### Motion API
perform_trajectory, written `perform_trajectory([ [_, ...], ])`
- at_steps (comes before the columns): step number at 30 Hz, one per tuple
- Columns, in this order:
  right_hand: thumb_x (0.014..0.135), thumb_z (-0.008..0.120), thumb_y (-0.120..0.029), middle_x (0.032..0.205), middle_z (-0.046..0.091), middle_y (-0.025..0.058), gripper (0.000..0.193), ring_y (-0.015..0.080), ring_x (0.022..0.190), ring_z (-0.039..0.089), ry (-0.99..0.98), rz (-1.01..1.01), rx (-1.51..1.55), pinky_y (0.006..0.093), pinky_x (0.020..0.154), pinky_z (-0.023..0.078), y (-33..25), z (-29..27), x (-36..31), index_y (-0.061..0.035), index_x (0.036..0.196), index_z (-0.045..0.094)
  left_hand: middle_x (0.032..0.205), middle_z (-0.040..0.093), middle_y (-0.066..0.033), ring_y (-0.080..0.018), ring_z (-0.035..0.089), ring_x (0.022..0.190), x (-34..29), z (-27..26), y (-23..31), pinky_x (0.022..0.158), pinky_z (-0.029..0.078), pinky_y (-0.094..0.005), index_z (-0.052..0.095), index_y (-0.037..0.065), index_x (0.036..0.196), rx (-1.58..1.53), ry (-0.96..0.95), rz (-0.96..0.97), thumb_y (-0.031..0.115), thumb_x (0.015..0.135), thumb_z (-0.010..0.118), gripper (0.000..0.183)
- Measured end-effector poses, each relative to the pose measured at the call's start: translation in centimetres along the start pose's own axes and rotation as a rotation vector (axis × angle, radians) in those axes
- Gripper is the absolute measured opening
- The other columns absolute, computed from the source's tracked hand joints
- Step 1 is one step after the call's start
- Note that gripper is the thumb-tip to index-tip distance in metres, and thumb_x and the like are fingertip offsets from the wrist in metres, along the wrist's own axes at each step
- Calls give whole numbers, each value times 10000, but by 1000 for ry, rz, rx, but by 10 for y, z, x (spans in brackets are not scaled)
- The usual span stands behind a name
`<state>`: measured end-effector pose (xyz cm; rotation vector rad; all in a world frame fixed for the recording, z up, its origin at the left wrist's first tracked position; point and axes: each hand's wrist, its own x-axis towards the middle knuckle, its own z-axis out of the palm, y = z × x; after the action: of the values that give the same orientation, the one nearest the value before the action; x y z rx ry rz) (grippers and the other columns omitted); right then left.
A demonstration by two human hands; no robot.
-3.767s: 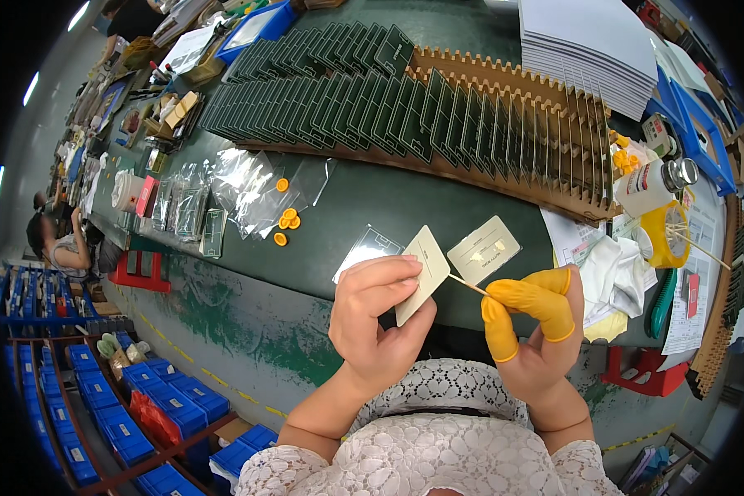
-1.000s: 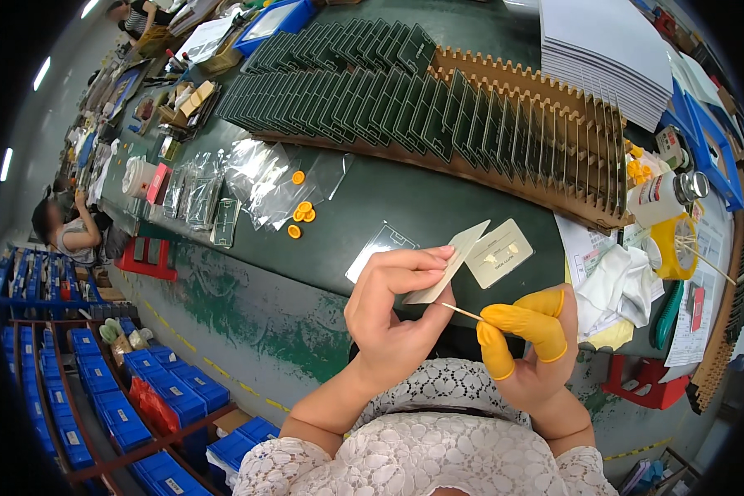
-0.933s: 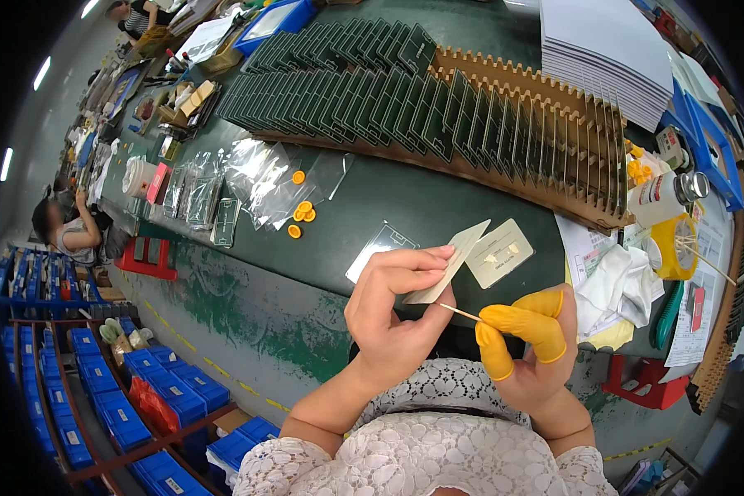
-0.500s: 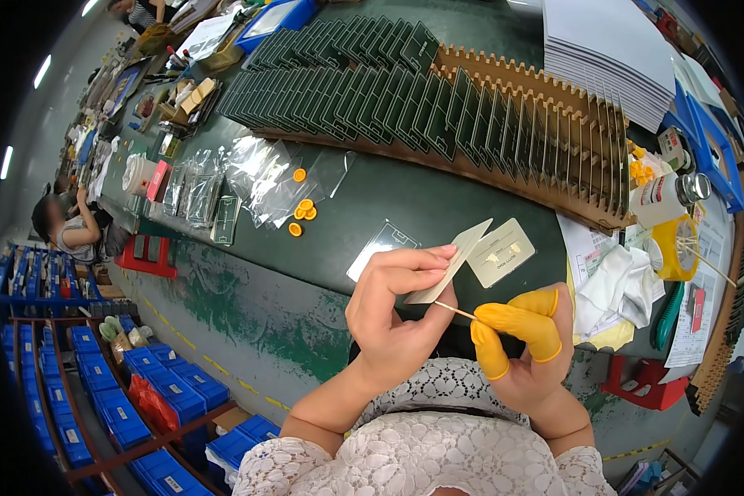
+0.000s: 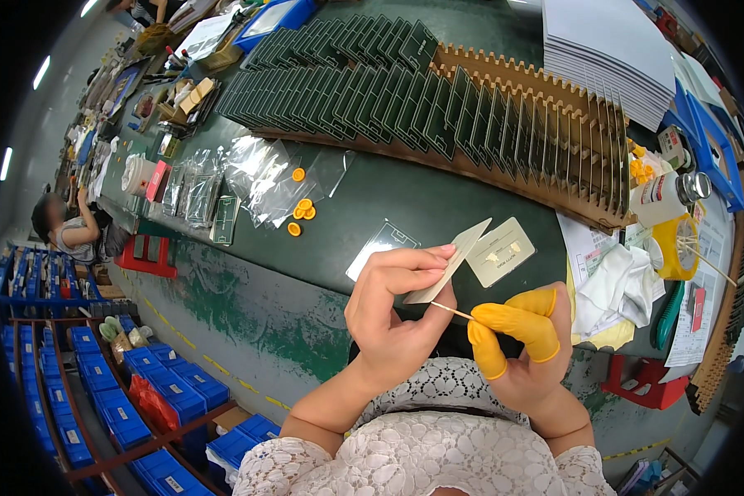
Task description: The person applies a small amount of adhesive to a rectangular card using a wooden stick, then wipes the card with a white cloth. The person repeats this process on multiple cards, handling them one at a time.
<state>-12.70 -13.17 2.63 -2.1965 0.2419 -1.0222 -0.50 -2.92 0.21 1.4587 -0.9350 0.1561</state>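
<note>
My left hand point(image 5: 401, 318) pinches a thin cream card point(image 5: 455, 263) with rounded corners, tilted on edge above the table's front edge. In my right hand point(image 5: 521, 343), whose thumb and some fingers wear yellow finger cots, is a thin wooden stick point(image 5: 452, 312). The stick's far tip reaches the lower edge of the card; whether they touch I cannot tell. Just beyond, a second cream card point(image 5: 503, 253) with small print and a pale gold patch lies flat on the green table. A clear-looking card with white lines point(image 5: 382, 245) lies left of it, partly behind my left hand.
A long slotted brown rack point(image 5: 546, 157) of upright dark green cards crosses the table's far side. At right are a clear bottle point(image 5: 665, 198), a yellow tape roll point(image 5: 678, 248) holding sticks, and a white cloth point(image 5: 616, 289). Orange finger cots point(image 5: 304, 208) and plastic bags point(image 5: 264, 178) lie left.
My right hand and the stick have shifted very slightly left. The card in my left hand stays almost still.
</note>
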Motion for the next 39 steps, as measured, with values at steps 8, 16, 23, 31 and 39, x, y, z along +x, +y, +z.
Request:
perform_trajectory([
  [8,691,848,-75,827,565,47,359,218,682,494,22,18,5,322,565,358,0,1,0,-114,1014,696,978,648,-147,-288,718,925,-1,0,0,802,584,-332,561,5,936,-4,6,-1,-162,716,734,326],
  [16,691,844,-68,823,567,42,346,214,681,498,18,9,-11,322,563,358,-1,3,0,-119,1000,697,977,648,-144,-289,719,924,-1,-1,0,800,584,-331,562,6,939,-6,8,-1,-168,710,732,334],
  [23,690,846,-68,814,565,46,349,216,674,494,20,3,-5,326,562,357,-1,3,0,-118,1001,696,976,649,-141,-290,720,925,-1,-1,0,793,579,-325,562,9,941,-1,11,0,-168,709,732,337],
  [31,695,845,-68,815,566,47,350,219,674,497,17,29,0,331,565,361,-1,2,0,-115,1008,697,976,650,-139,-291,721,930,-2,-2,-1,789,572,-317,565,12,939,5,12,-2,-162,710,736,335],
  [39,697,845,-70,810,567,44,346,218,686,508,28,58,16,323,567,367,-1,2,0,-118,1007,699,985,648,-145,-304,717,945,-4,-3,-2,802,572,-326,568,7,937,-17,15,-4,-158,697,736,336],
])
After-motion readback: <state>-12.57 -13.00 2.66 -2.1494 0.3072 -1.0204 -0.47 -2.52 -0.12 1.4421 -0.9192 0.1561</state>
